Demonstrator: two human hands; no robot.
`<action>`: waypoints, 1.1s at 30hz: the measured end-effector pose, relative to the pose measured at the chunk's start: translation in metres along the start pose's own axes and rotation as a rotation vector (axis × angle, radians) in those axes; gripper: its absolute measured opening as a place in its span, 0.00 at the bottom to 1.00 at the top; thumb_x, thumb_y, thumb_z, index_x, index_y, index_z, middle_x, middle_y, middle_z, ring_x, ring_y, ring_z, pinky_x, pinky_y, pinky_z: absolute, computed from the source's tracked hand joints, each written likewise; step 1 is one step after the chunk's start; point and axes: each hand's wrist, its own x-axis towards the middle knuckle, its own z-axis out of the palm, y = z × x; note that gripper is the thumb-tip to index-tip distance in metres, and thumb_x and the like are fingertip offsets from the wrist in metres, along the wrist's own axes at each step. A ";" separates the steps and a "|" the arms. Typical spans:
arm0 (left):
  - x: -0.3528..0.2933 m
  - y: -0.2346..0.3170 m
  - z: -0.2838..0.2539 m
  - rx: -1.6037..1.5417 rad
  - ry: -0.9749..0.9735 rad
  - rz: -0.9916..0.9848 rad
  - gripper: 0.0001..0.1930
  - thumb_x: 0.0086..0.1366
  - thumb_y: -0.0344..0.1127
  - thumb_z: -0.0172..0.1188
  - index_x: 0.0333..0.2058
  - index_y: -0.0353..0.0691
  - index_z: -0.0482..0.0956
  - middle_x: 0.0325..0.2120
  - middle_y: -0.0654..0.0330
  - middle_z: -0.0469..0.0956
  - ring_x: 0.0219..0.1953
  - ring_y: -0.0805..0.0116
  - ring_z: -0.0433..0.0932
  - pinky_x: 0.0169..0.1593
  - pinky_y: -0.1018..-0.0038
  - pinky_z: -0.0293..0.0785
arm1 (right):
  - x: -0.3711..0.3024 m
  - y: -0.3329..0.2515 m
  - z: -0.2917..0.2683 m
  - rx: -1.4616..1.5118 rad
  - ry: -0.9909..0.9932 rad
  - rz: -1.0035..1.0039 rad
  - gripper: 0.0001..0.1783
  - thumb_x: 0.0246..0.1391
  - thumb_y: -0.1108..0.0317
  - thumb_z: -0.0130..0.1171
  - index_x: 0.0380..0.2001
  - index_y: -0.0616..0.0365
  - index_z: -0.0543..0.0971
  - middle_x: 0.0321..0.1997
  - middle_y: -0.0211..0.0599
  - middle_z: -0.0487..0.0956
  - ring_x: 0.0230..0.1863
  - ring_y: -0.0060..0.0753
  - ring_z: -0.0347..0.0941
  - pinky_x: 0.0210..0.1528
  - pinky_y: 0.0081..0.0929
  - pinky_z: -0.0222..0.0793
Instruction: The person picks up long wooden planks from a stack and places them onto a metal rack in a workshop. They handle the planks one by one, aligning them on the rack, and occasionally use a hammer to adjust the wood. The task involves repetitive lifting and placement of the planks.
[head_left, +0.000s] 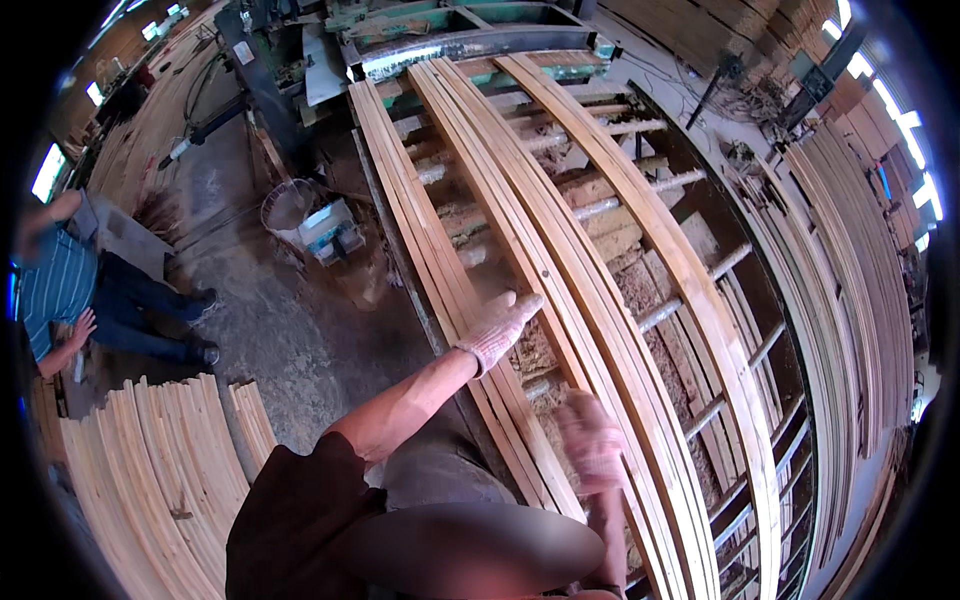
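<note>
My left hand (pixel 498 332), in a pale knitted work glove, reaches over the near-left wooden strips (pixel 425 245). Its fingers are stretched out, and the tips touch or nearly touch the edge of the middle bundle of long wooden strips (pixel 545 270). Lower down, my right hand (pixel 590 440), gloved too, is beside that same bundle on its left side. Motion smears its fingers, so their grip does not show. A single wider board (pixel 650 215) lies apart to the right. All this wood runs lengthwise over a frame with metal rollers (pixel 660 313).
Wood scraps and sawdust lie under the rollers. A green metal machine (pixel 480 45) stands at the far end. Stacked strips are at the lower left (pixel 155 480) and along the right (pixel 830 290). Another person (pixel 70 280) stands at the left, near a bucket (pixel 290 207).
</note>
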 end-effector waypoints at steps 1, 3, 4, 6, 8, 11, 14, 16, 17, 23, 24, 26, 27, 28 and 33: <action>0.005 -0.001 0.000 -0.063 -0.008 -0.102 0.23 0.70 0.56 0.62 0.27 0.44 0.69 0.23 0.68 0.64 0.26 0.71 0.65 0.33 0.67 0.69 | 0.012 0.005 -0.023 -0.123 0.167 -0.056 0.21 0.61 0.61 0.68 0.54 0.57 0.81 0.53 0.48 0.84 0.52 0.38 0.82 0.48 0.37 0.81; 0.003 0.023 0.009 0.003 -0.035 -0.121 0.24 0.69 0.59 0.63 0.26 0.49 0.66 0.20 0.69 0.61 0.26 0.73 0.63 0.32 0.68 0.66 | 0.046 0.027 -0.062 -0.003 0.405 -0.188 0.22 0.62 0.63 0.68 0.56 0.56 0.79 0.51 0.46 0.85 0.45 0.35 0.83 0.45 0.33 0.81; 0.009 0.026 0.012 -0.089 -0.033 -0.117 0.26 0.67 0.61 0.65 0.31 0.40 0.75 0.27 0.60 0.71 0.26 0.69 0.66 0.34 0.66 0.71 | 0.059 0.029 -0.086 -0.130 0.423 -0.153 0.21 0.63 0.58 0.66 0.53 0.59 0.80 0.48 0.48 0.85 0.46 0.41 0.84 0.45 0.36 0.80; 0.050 -0.007 0.026 -0.200 -0.046 -0.252 0.40 0.65 0.63 0.65 0.58 0.29 0.73 0.57 0.38 0.70 0.50 0.49 0.73 0.55 0.54 0.73 | 0.102 0.085 -0.123 -0.327 0.233 0.081 0.24 0.64 0.50 0.63 0.50 0.61 0.81 0.46 0.52 0.85 0.46 0.51 0.83 0.49 0.39 0.78; 0.067 -0.010 0.055 -0.277 -0.167 -0.326 0.47 0.64 0.66 0.63 0.68 0.32 0.65 0.72 0.35 0.55 0.71 0.41 0.57 0.70 0.45 0.58 | 0.116 0.166 -0.137 -0.438 0.034 -0.005 0.26 0.66 0.47 0.58 0.49 0.61 0.81 0.44 0.55 0.84 0.45 0.54 0.82 0.50 0.40 0.76; 0.063 -0.007 0.064 -0.351 -0.155 -0.349 0.52 0.63 0.71 0.61 0.73 0.40 0.57 0.77 0.46 0.42 0.79 0.44 0.35 0.76 0.38 0.32 | 0.129 0.182 -0.125 -0.226 -0.173 0.359 0.32 0.60 0.42 0.58 0.52 0.60 0.81 0.41 0.45 0.85 0.41 0.43 0.81 0.47 0.34 0.75; 0.061 -0.026 0.058 -0.480 -0.087 -0.263 0.54 0.62 0.72 0.60 0.75 0.41 0.54 0.77 0.46 0.42 0.79 0.45 0.35 0.76 0.38 0.33 | 0.125 0.103 -0.125 -0.079 -0.365 0.225 0.36 0.57 0.38 0.61 0.54 0.61 0.81 0.41 0.40 0.85 0.39 0.33 0.79 0.45 0.33 0.74; 0.067 -0.032 0.060 -0.475 -0.115 -0.225 0.55 0.61 0.73 0.61 0.75 0.42 0.53 0.77 0.46 0.42 0.79 0.45 0.36 0.76 0.39 0.34 | 0.138 0.133 -0.132 -0.077 -0.428 0.172 0.38 0.56 0.36 0.61 0.53 0.61 0.82 0.41 0.41 0.85 0.39 0.32 0.77 0.45 0.33 0.73; 0.067 -0.029 0.061 -0.466 -0.124 -0.219 0.56 0.61 0.74 0.61 0.75 0.43 0.52 0.77 0.45 0.42 0.79 0.46 0.36 0.76 0.39 0.35 | 0.136 0.141 -0.135 -0.057 -0.446 0.173 0.38 0.56 0.35 0.61 0.52 0.61 0.82 0.41 0.41 0.85 0.39 0.32 0.78 0.45 0.34 0.73; 0.057 -0.013 0.062 -0.436 -0.079 -0.310 0.58 0.61 0.72 0.64 0.75 0.37 0.50 0.77 0.44 0.42 0.79 0.44 0.36 0.76 0.44 0.37 | 0.137 0.178 -0.137 -0.001 -0.400 0.216 0.40 0.55 0.34 0.62 0.51 0.63 0.83 0.40 0.41 0.86 0.40 0.32 0.79 0.46 0.34 0.74; 0.056 -0.013 0.064 -0.455 -0.077 -0.277 0.58 0.60 0.71 0.64 0.75 0.37 0.51 0.77 0.43 0.41 0.79 0.44 0.36 0.76 0.43 0.36 | 0.136 0.183 -0.135 0.004 -0.388 0.222 0.40 0.54 0.33 0.62 0.51 0.64 0.83 0.40 0.41 0.86 0.40 0.32 0.79 0.46 0.34 0.74; 0.053 -0.008 0.063 -0.459 -0.071 -0.314 0.57 0.61 0.70 0.65 0.75 0.39 0.51 0.78 0.44 0.41 0.79 0.45 0.36 0.76 0.44 0.34 | 0.140 0.191 -0.132 0.009 -0.354 0.229 0.41 0.54 0.33 0.62 0.50 0.64 0.83 0.40 0.41 0.86 0.40 0.32 0.80 0.46 0.34 0.74; 0.053 -0.005 0.064 -0.457 -0.070 -0.331 0.56 0.61 0.69 0.65 0.75 0.40 0.51 0.78 0.45 0.41 0.79 0.46 0.36 0.76 0.44 0.33 | 0.141 0.195 -0.131 0.002 -0.337 0.233 0.41 0.54 0.33 0.62 0.50 0.64 0.83 0.40 0.41 0.86 0.40 0.32 0.80 0.46 0.34 0.74; 0.053 -0.010 0.068 -0.472 -0.055 -0.395 0.54 0.61 0.68 0.65 0.75 0.40 0.53 0.78 0.47 0.42 0.79 0.48 0.36 0.77 0.47 0.34 | 0.138 0.198 -0.132 -0.011 -0.331 0.242 0.42 0.54 0.32 0.63 0.50 0.65 0.83 0.40 0.41 0.86 0.40 0.32 0.80 0.47 0.35 0.74; 0.059 -0.027 0.065 -0.416 0.106 -0.425 0.46 0.64 0.67 0.63 0.70 0.38 0.66 0.73 0.49 0.59 0.75 0.48 0.56 0.74 0.54 0.54 | 0.134 0.144 -0.129 0.109 -0.429 0.258 0.39 0.56 0.36 0.63 0.53 0.64 0.82 0.39 0.37 0.86 0.40 0.28 0.81 0.45 0.31 0.76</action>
